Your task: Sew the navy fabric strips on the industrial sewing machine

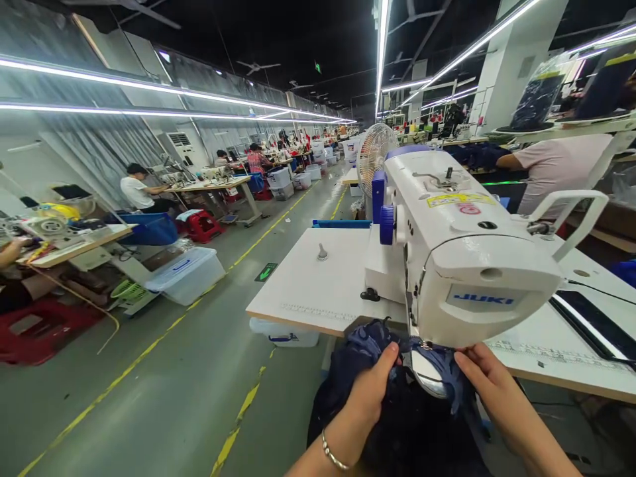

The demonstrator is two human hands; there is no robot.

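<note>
Nearest the camera, one piece of dark navy fabric (pixel 397 424) lies bunched over the near edge of the bench (pixel 318 278), a heavy, creased mass with a paler blue-grey strip gathered at its top, right under the head of the sewing machine. Both hands are on it. The left hand (pixel 370 391), a silver bracelet (pixel 334 456) at its wrist, has its grip closed on a fold of the cloth, thumb pressed against the upper edge. The right hand (pixel 489 381) pinches the paler strip on the other side, grip clamped on the fabric with the fingertips just beside the metal plate (pixel 428 374) that shows between the two hands.

Directly above the grips sits one white sewing machine (pixel 457 245), with blue lettering on its face, two blue knobs on its far end and a white handle to the right of the right hand.

Beyond the machine stands one round fan (pixel 376 158). Left of the left grip, under the bench, is one clear plastic bin (pixel 284 332); farther left, across the yellow floor line (pixel 149 344), is another bin (pixel 186 273) and other people seated at benches.
</note>
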